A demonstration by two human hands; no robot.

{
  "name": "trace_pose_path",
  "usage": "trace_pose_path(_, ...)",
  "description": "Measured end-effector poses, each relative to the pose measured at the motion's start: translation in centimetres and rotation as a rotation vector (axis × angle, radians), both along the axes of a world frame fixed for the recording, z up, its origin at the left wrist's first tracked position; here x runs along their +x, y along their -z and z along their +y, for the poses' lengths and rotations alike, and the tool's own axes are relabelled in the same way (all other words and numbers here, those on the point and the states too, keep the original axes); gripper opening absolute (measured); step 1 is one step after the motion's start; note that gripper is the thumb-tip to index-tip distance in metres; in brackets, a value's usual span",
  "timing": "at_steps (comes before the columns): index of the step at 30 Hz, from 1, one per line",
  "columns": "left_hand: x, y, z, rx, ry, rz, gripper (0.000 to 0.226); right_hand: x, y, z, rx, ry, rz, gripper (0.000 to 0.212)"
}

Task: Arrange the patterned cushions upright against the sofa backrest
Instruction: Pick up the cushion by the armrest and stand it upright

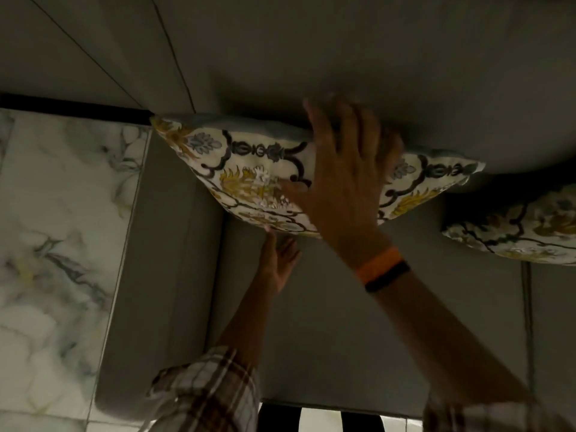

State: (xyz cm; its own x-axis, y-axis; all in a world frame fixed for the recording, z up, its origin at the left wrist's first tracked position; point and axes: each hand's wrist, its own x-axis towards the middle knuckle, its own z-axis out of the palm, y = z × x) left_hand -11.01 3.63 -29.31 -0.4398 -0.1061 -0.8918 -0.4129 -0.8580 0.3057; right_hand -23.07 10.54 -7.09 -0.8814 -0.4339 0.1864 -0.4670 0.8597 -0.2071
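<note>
I am pressing my spread right hand [346, 179] flat on the cushion [249, 179], left hand [279, 263] open beneath its lower edge, seating it against the backrest [374, 57]; next, straightening it upright.

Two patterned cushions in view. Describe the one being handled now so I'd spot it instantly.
Start at the grey sofa backrest and drop to the arm end beside the marble floor. The handled cushion leans there, the right hand spread flat on it and the left hand at its lower edge. The other cushion, at the frame's right edge, is untouched.
</note>
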Motion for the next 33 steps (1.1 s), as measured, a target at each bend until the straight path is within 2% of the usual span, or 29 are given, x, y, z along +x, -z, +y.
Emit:
trace_pose_path(2, -2.0, -2.7, 0.8, 0.008, -0.087, 0.096, 0.065, -2.3, 0.1, -0.9, 0.185, -0.043, -0.174, 0.099)
trace_pose_path(4, -3.3, -4.1, 1.3, 0.025, -0.13, 0.217, 0.049, -3.2, 0.0, -1.0, 0.258, -0.103, -0.263, 0.089)
trace_pose_path(6, -3.2, -5.6, 1.2, -0.026, -0.108, 0.257, 0.056, -2.6, -1.3, -0.1, 0.123, -0.102, -0.2, 0.074)
trace_pose_path(8, -2.5, -7.0, 0.5, -0.102, -0.048, 0.315, 0.073, -1.5, -2.9, 2.2, -0.117, -0.046, -0.102, 0.069)
trace_pose_path(10, -1.6, -8.2, -0.4, -0.21, -0.069, 0.357, 0.09, -0.6, -4.3, 5.7, -0.378, 0.057, -0.126, 0.066)
trace_pose_path(12, -1.0, -10.3, -2.0, -0.343, -0.113, 0.339, 0.104, -0.3, -3.9, 9.9, -0.706, 0.182, -0.404, 0.067)
trace_pose_path(13, -0.8, -11.0, -3.1, -0.434, -0.138, 0.296, 0.112, -0.3, -2.9, 11.6, -0.865, 0.218, -0.556, 0.077)
trace_pose_path(14, -0.7, -11.1, -4.4, -0.56, -0.129, 0.248, 0.12, -0.2, -1.6, 13.1, -0.924, 0.257, -0.661, 0.083)
trace_pose_path(15, -1.0, -11.6, -5.3, -0.684, -0.07, 0.237, 0.124, -0.6, 0.5, 14.5, -0.91, 0.268, -0.744, 0.077)
trace_pose_path(16, -1.4, -11.8, -5.8, -0.758, 0.05, 0.243, 0.125, -0.8, 2.5, 15.2, -0.775, 0.283, -0.856, 0.062)
trace_pose_path(17, -1.9, -11.6, -6.1, -0.784, 0.195, 0.237, 0.122, -0.7, 4.2, 15.2, -0.618, 0.344, -1.025, 0.047)
trace_pose_path(18, -2.5, -11.0, -6.3, -0.792, 0.303, 0.205, 0.11, -0.5, 6.2, 15.8, -0.567, 0.383, -1.129, 0.046)
trace_pose_path(20, -3.0, -10.4, -6.8, -0.85, 0.421, 0.098, 0.087, 0.1, 8.9, 15.8, -0.669, 0.36, -1.25, 0.046)
trace_pose_path(21, -2.9, -10.2, -7.1, -0.869, 0.429, 0.095, 0.093, -0.1, 9.4, 14.8, -0.75, 0.322, -1.269, 0.045)
trace_pose_path(22, -2.6, -9.9, -7.6, -0.882, 0.425, 0.136, 0.108, -0.2, 9.3, 14.0, -0.772, 0.25, -1.22, 0.044)
trace_pose_path(23, -2.3, -10.2, -8.0, -0.899, 0.419, 0.159, 0.12, -0.8, 9.5, 13.3, -0.847, 0.263, -1.135, 0.044)
trace_pose_path(24, -1.8, -10.5, -8.2, -0.925, 0.403, 0.175, 0.125, -1.2, 9.4, 12.6, -0.913, 0.313, -1.085, 0.053)
trace_pose_path(26, -1.1, -11.0, -8.2, -0.976, 0.341, 0.204, 0.117, -1.4, 9.3, 12.1, -0.951, 0.399, -1.059, 0.082)
trace_pose_path(27, -1.0, -11.1, -8.1, -1.021, 0.313, 0.222, 0.108, -1.2, 9.5, 12.3, -0.955, 0.429, -1.05, 0.089)
trace_pose_path(29, -1.1, -10.5, -7.7, -1.097, 0.286, 0.225, 0.093, -0.3, 10.0, 12.4, -0.949, 0.441, -1.051, 0.082)
trace_pose_path(30, -1.1, -9.4, -7.7, -1.099, 0.295, 0.182, 0.093, -0.3, 10.1, 12.2, -0.928, 0.45, -1.043, 0.075)
trace_pose_path(31, -1.4, -8.4, -7.9, -1.064, 0.304, 0.11, 0.099, -0.5, 10.4, 12.0, -0.911, 0.428, -1.018, 0.069)
trace_pose_path(33, -2.0, -6.4, -8.5, -0.992, 0.346, -0.054, 0.113, -1.1, 11.5, 11.7, -0.855, 0.339, -0.982, 0.078)
